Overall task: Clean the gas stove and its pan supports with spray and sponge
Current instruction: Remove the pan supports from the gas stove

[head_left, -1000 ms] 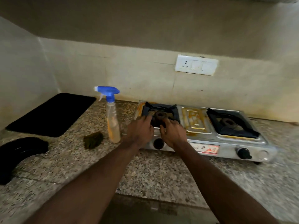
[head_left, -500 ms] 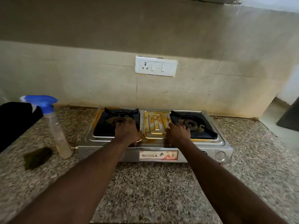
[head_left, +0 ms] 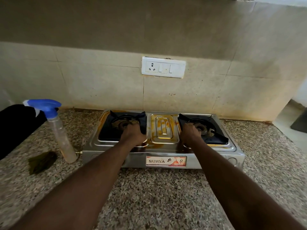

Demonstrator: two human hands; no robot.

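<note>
Left of stove (head_left: 163,130): spray bottle (head_left: 62,138) just beside it, sponge (head_left: 42,161) beyond.
Behind stove: tiled wall (head_left: 99,83) close.
Front and right of stove: bare granite counter (head_left: 157,196).

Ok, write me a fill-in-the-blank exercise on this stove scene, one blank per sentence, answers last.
The clear spray bottle with a blue trigger head stands to the ___ of the steel two-burner gas stove. The left hand is on the left black pan support, the right hand on the right black pan support, and the dark green sponge lies untouched beside the ___. The stove's front label reads ___.
Missing words: left; bottle; SURYA.
</note>
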